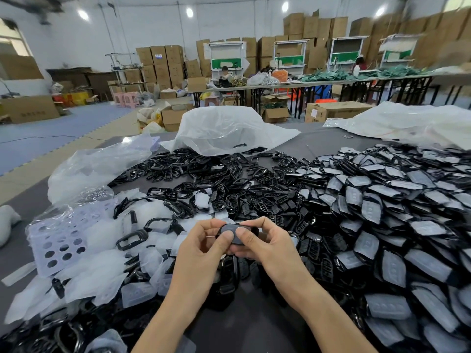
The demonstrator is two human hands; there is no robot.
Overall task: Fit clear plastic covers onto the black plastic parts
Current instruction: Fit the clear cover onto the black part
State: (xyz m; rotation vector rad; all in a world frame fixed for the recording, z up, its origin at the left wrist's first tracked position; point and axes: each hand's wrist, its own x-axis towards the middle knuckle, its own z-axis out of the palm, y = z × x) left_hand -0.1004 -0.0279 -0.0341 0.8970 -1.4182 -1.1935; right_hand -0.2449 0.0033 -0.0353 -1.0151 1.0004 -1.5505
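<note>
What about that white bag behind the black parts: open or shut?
Open. The bag gapes toward the camera, and black parts lie inside its mouth and spill onto the table.

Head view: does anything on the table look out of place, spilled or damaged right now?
Nothing looks damaged. The piles are mixed, though: a black frame lies on the clear covers at left, and a stray clear cover sits among the black parts. The left hand and right hand grip one black piece normally.
</note>
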